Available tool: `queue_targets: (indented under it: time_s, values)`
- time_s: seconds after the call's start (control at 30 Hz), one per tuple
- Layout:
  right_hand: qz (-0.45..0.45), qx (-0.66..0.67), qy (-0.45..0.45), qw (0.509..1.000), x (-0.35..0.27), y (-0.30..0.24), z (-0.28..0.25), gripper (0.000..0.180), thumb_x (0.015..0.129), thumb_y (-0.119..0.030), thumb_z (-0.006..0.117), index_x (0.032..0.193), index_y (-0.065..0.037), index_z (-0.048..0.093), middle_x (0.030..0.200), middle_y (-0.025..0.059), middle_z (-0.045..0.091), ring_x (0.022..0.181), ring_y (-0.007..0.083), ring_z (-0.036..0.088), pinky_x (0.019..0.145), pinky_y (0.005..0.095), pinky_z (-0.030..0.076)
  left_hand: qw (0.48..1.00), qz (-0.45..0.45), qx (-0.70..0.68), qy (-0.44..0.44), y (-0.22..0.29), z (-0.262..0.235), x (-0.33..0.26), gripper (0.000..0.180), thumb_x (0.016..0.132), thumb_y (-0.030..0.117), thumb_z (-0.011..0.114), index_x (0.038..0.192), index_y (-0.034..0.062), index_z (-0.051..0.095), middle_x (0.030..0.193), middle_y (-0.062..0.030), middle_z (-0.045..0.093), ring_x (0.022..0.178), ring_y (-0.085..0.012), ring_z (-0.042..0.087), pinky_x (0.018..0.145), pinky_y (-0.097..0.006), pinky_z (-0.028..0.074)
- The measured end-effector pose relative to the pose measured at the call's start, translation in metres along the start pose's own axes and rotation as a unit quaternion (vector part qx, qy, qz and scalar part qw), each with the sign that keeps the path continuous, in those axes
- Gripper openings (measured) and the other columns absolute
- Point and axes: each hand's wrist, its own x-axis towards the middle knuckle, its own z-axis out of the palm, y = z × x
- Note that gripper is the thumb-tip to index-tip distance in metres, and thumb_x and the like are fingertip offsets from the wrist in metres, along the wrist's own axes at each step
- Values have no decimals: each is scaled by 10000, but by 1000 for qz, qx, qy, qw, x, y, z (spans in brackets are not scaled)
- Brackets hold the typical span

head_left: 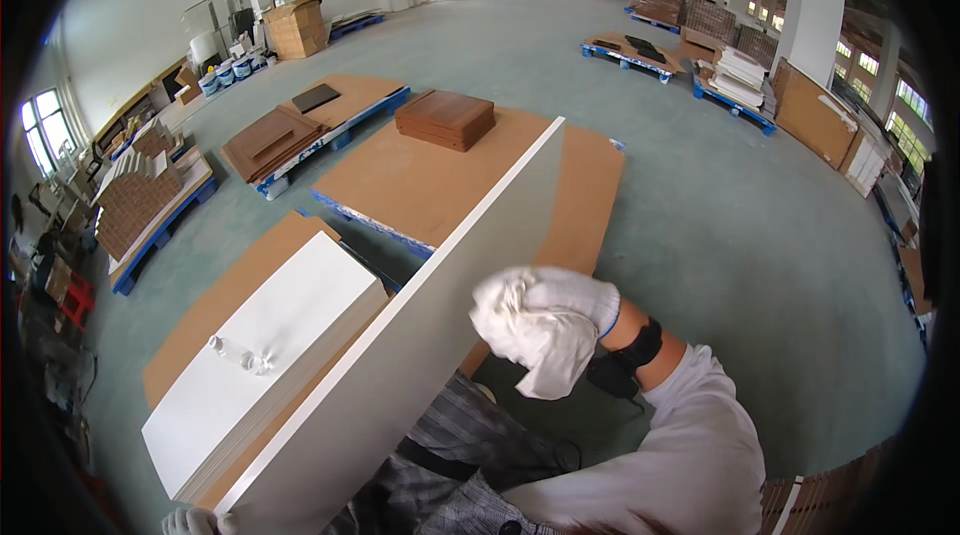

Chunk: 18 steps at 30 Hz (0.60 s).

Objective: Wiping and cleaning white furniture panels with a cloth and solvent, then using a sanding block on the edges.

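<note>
The right hand (560,300), in a white work glove, presses a white cloth (535,345) against the upper edge of a long white board (430,325). Its fingers are folded over the cloth and clamped on it. The left hand (190,521), also gloved, shows only at the bottom rim, closed around the near lower corner of the same board to steady it. The board stands on edge, tilted, running from the person's lap out toward the brown sheets (440,180) on the blue pallets.

To the left and just beside the board lies a stack of white boards (280,335) with a clear plastic bottle (240,355) lying on top.

This looks like the wiping step: the cloth sits about midway along the edge, so part of the edge seems yet to be covered. The next move calls for sliding the cloth along the edge with steady pressure while the left hand holds the corner firm, since a board balanced on edge could tip or slip off the knees.
</note>
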Motion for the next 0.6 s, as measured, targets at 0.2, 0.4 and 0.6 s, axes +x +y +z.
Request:
queue_targets:
  time_s: [0.2, 0.4, 0.6]
  values:
    - [-551, -453, -45, 699, 75, -45, 172, 588, 768, -124, 667, 1285, 53, 450, 1160, 153, 556, 968, 229, 600, 763, 371, 520, 999, -8, -30, -45, 44, 15, 23, 468, 944, 517, 455, 693, 153, 608, 668, -54, 564, 594, -278, 559, 531, -405, 448]
    - [-340, -629, -74, 695, 115, 10, 263, 228, 840, -311, 550, 895, -92, 578, 812, 44, 545, 754, 184, 604, 740, 521, 453, 993, -96, -57, -36, 54, 56, 2, 373, 838, 389, 599, 897, 22, 587, 726, -135, 575, 740, -370, 566, 716, -415, 452]
    - [-481, -551, -14, 682, 96, -25, 128, 99, 824, -256, 577, 864, -166, 590, 937, 49, 628, 781, 239, 643, 629, 353, 497, 993, -92, 63, 49, -20, 3, -52, 404, 983, 398, 453, 782, 113, 656, 764, -70, 632, 715, -281, 618, 632, -405, 506]
